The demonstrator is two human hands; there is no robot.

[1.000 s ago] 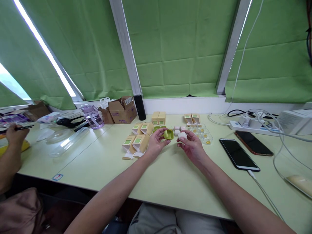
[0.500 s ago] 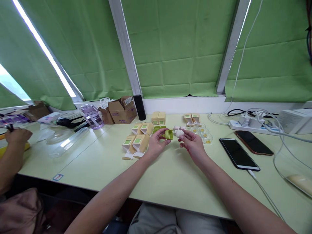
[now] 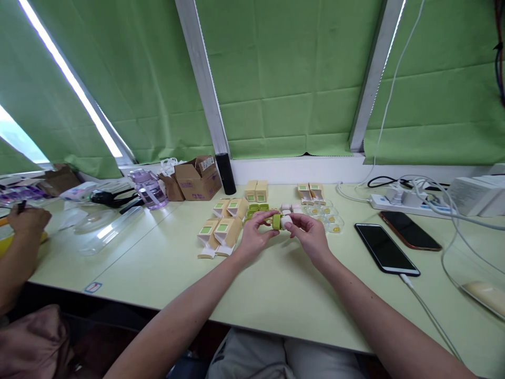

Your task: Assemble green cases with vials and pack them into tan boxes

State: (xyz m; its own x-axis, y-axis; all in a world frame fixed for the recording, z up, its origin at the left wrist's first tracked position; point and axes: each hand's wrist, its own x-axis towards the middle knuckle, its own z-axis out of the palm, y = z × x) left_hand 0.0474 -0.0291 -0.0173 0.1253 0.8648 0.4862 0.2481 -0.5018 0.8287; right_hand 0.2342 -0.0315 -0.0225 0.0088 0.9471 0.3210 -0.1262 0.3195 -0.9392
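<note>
My left hand [image 3: 256,232] pinches a small green holder [image 3: 276,221] above the middle of the table. From the other side, my right hand [image 3: 310,231] grips a small white piece [image 3: 285,221], which touches the holder's right side. Several small green pieces [image 3: 258,207] lie just behind my left fingers. Pale pink-white pieces [image 3: 291,208] stand behind the gap between my hands. Cream boxes with green panels [image 3: 228,232] stand open to the left of my left hand. A clear tray with yellow-centred pieces [image 3: 334,221] lies beyond my right hand.
Two phones [image 3: 386,249] [image 3: 410,230] and a power strip [image 3: 414,206] with cables lie right. At the back are cream boxes [image 3: 256,191], a black cylinder [image 3: 225,174], a cardboard box [image 3: 198,179] and a purple bottle [image 3: 149,189]. Another person's hand [image 3: 29,218] is far left.
My hands have come closer together. The white piece has moved left and now meets the green holder, which has shifted slightly right and turned.
</note>
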